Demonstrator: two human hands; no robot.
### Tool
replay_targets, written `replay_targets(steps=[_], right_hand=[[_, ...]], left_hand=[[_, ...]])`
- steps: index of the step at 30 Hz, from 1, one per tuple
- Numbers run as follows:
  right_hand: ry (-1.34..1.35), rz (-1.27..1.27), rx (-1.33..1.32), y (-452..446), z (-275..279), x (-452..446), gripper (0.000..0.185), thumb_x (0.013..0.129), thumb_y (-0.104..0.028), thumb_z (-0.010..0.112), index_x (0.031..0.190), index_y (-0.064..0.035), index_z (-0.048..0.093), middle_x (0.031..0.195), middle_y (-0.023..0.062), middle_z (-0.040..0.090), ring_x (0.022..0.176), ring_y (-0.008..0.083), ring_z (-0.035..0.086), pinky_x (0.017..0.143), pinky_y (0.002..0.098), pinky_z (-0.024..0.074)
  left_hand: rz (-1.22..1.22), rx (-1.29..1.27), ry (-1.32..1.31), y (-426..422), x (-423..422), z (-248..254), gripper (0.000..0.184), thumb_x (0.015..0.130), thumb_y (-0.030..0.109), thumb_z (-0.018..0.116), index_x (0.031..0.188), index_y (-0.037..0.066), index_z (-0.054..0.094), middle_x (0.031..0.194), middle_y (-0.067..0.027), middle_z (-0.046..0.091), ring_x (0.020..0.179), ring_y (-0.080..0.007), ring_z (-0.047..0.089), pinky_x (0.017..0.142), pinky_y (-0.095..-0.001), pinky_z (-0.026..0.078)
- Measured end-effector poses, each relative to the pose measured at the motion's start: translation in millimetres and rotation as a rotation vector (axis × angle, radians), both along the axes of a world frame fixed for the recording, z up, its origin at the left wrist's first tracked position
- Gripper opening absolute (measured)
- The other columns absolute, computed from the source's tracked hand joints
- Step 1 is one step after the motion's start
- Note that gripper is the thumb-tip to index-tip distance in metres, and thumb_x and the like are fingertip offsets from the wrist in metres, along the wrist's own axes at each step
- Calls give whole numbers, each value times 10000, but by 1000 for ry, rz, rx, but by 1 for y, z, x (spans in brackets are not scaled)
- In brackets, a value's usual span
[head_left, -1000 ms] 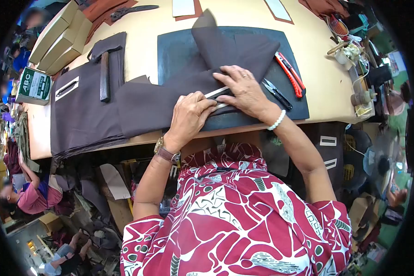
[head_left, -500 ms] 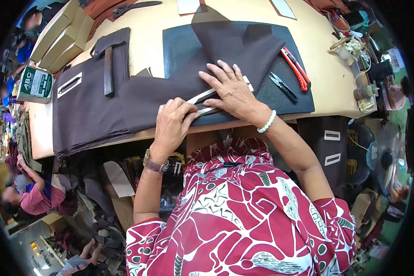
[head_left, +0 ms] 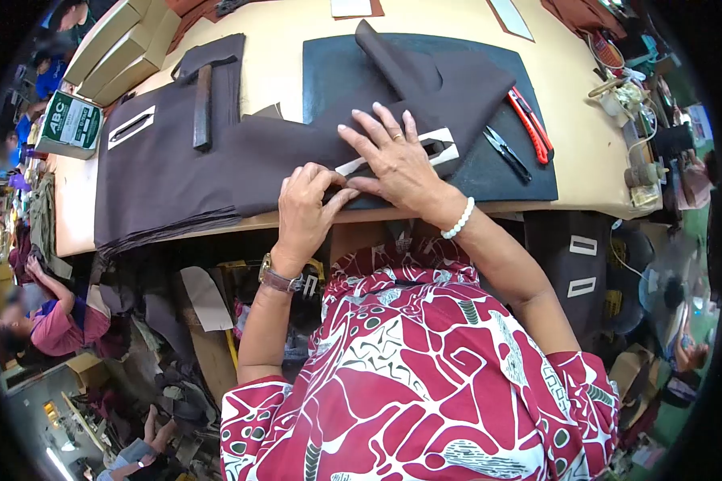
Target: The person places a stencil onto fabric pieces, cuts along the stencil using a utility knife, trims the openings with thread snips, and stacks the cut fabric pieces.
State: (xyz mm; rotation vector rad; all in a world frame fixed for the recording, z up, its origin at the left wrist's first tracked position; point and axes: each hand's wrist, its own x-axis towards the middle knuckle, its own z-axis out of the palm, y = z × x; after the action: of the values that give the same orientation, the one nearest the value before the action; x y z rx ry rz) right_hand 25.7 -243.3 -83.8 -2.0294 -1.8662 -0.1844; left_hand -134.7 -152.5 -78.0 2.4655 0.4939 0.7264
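More of the white frame (head_left: 451, 151) on the dark brown fabric (head_left: 317, 144) has been brought into view: its right end, mostly covered by the hand a second ago, is now exposed beyond the right hand (head_left: 401, 168), with a dark slot shown inside it. The loose flap at the fabric's far side has also been narrowed and tilted. From this it is judged that the work is now centred on the frame's left end, while the right end is left free.

The right hand is laid over the frame with its fingers spread wide, and its thumb is brought right beside the left hand's fingertips. By the left hand (head_left: 306, 204) the near edge of the fabric is pinched between narrowed thumb and fingers, though the tips are partly hidden.

The fabric is spread partly over the cutting mat (head_left: 489, 178) on the tabletop (head_left: 602, 152), its left part resting on a stack of fabric panels (head_left: 156, 180). The thread snips (head_left: 507, 155) and the red utility knife (head_left: 529, 124) have been left untouched on the mat.
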Motion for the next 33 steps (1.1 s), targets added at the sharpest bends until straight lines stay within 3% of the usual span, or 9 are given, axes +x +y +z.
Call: replay_targets(steps=[9,13,16,17,21,24,26,30,33], right_hand=[[-96,-133,93,55,49,88,688,791,-483,630,1304,-67,438,1368,192,389,1301,375,313,1042,567,246],[138,-227,-290,103,65,139,663,822,-430,608,1314,-30,415,1321,220,449,1265,368,377,1046,510,264],[331,65,-184,119,47,159,518,834,-278,636,1233,21,496,1193,239,560,1105,355,547,931,419,430],[487,137,-107,119,36,160,362,866,-152,591,1183,17,552,973,177,648,913,249,629,799,326,492],[669,149,-49,109,82,141,282,927,-163,494,1157,-34,594,671,73,613,662,138,591,658,286,482],[704,239,143,111,138,133,301,973,-210,444,1186,-44,577,683,64,621,667,120,585,653,260,483],[604,348,289,127,169,136,305,991,-193,398,1206,-50,562,731,79,632,678,100,584,654,241,483],[187,392,461,145,233,144,322,998,-276,407,1159,-48,567,825,-10,600,732,38,522,714,193,438],[354,386,239,183,240,168,306,975,-308,460,1079,-55,598,799,-37,585,718,20,509,691,172,422]], left_hand=[[39,139,22,23,33,19,294,732,327,728,799,53,644,810,-66,568,797,-252,545,699,-365,412],[172,185,24,37,89,10,610,754,419,705,1130,-43,570,1211,-204,518,1137,-346,487,980,-396,380],[241,176,275,38,113,-13,824,798,565,585,1305,-62,415,1397,-226,350,1332,-362,265,1065,-538,219],[211,131,290,39,113,-15,838,817,581,549,1339,-51,373,1425,-222,310,1356,-356,223,1063,-579,184],[202,8,244,43,113,-3,891,773,556,637,1361,-44,339,1412,-236,332,1334,-346,292,1069,-512,238],[66,-408,-79,64,118,19,755,801,430,682,1321,-40,401,1286,-214,496,1185,-268,491,981,-378,392],[-201,-864,-121,80,114,55,341,882,192,627,1135,-34,589,1011,-50,650,877,-97,584,790,-233,467],[-153,-905,-188,119,86,89,218,904,126,564,1082,32,648,933,-10,661,793,-69,586,720,-222,477],[-36,-673,-116,175,47,118,209,906,138,580,1067,26,654,902,-5,664,773,-57,584,688,-212,484]])
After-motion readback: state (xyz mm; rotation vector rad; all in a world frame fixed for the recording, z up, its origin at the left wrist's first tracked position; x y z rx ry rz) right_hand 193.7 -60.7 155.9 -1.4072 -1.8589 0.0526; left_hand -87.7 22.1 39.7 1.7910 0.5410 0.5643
